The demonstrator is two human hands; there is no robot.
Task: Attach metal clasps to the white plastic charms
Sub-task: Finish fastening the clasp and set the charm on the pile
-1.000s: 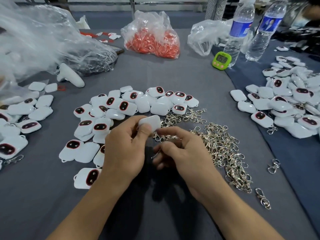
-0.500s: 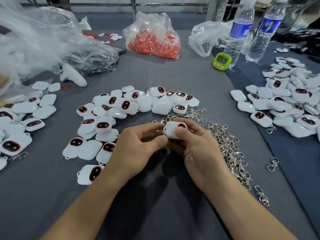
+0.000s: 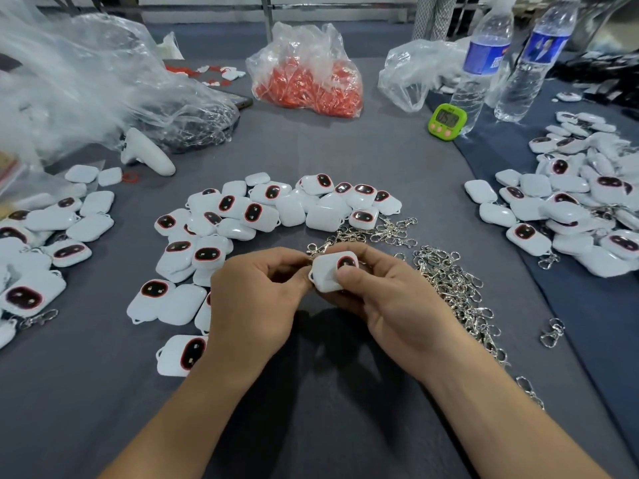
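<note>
A white charm (image 3: 332,273) is held just above the bench (image 3: 311,426) near the middle of the view. The right hand (image 3: 394,302) pinches it, with the thumb pressing its dark face and the fingers curled behind. The left hand (image 3: 256,299) closes thumb and forefinger at the charm's 9 o'clock edge, apparently on a metal clasp (image 3: 316,251) that juts out at the charm's 11 o'clock. The fingertips crowd the small loop (image 3: 313,278), so I cannot tell whether the hook is through it yet. The likeliest slip is the sprung gate snapping closed before the hook passes the loop, leaving the clasp merely resting against the plastic. A twist or hard pull there could crack the thin loop. If the left pinch loosens, the clasp probably drops into the heap of clasps (image 3: 453,285) at the hands' 3 o'clock and snags others. The right thumb may also smear or scratch the glossy face. Sorting can go wrong as well: loose charms (image 3: 262,216) lie at 11 o'clock and clasped ones (image 3: 570,216) at 2 o'clock, so a half-hooked piece tossed there would pass as finished.
</note>
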